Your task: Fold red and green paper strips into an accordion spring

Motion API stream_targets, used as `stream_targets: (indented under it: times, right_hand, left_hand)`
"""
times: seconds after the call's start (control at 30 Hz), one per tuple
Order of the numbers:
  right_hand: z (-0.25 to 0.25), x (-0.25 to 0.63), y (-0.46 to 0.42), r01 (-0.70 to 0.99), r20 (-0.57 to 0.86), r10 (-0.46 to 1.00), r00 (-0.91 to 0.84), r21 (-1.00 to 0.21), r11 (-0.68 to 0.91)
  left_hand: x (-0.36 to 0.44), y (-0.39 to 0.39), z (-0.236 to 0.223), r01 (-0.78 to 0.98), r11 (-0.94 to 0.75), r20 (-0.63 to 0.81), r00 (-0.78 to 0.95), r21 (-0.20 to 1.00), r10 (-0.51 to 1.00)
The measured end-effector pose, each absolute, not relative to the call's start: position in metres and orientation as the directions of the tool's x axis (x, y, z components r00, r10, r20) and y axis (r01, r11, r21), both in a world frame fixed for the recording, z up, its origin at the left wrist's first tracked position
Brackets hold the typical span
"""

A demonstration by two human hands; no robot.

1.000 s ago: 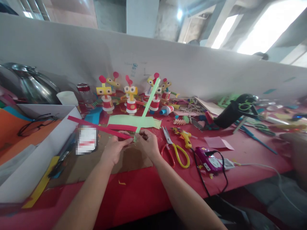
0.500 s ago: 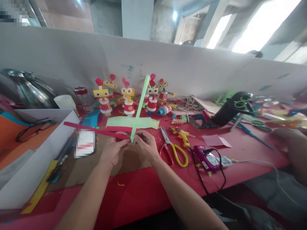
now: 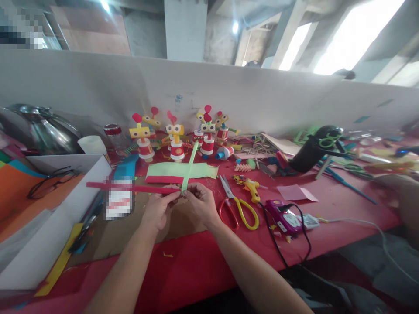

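Note:
My left hand (image 3: 159,210) and my right hand (image 3: 202,204) meet over a brown cardboard sheet (image 3: 178,220), both pinching the crossing of two paper strips. The red strip (image 3: 98,186) runs out to the left from my left fingers. The green strip (image 3: 190,165) leans away from my right fingers toward the back. A folded stack of the two strips between my fingertips is mostly hidden. Behind them lies a light green paper sheet (image 3: 163,169) on the red table (image 3: 196,261).
Red-and-yellow scissors (image 3: 236,206), a yellow glue gun (image 3: 251,188) and a purple device with a black cable (image 3: 284,219) lie to the right. Several paper-cup figures (image 3: 176,139) stand at the back. A white box (image 3: 59,218) holds coloured paper and glasses (image 3: 49,179) at left.
The green strip has swung down from standing steeply up to lying lower and shorter toward the back. The red strip has levelled out. Both hands stay pinched at the crossing.

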State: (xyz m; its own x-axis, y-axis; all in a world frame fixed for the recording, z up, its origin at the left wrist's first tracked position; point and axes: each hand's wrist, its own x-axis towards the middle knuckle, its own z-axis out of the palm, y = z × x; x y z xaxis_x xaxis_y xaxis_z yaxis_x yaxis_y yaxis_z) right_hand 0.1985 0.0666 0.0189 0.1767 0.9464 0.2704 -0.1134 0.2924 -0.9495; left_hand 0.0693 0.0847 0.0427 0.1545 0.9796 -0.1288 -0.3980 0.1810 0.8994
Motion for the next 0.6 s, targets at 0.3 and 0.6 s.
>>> stream_targets:
  times: [0.3,0.6]
  right_hand:
    - [0.025,0.194,0.054,0.15,0.466,0.859,0.211,-0.884,0.443]
    - [0.026,0.194,0.049,0.215,0.517,0.83,0.208,-0.852,0.477]
  left_hand:
    - [0.063,0.083,0.048,-0.365,0.144,-0.065,0.22,0.92,0.973]
    - [0.057,0.085,0.048,-0.294,-0.013,0.081,0.22,0.956,0.972]
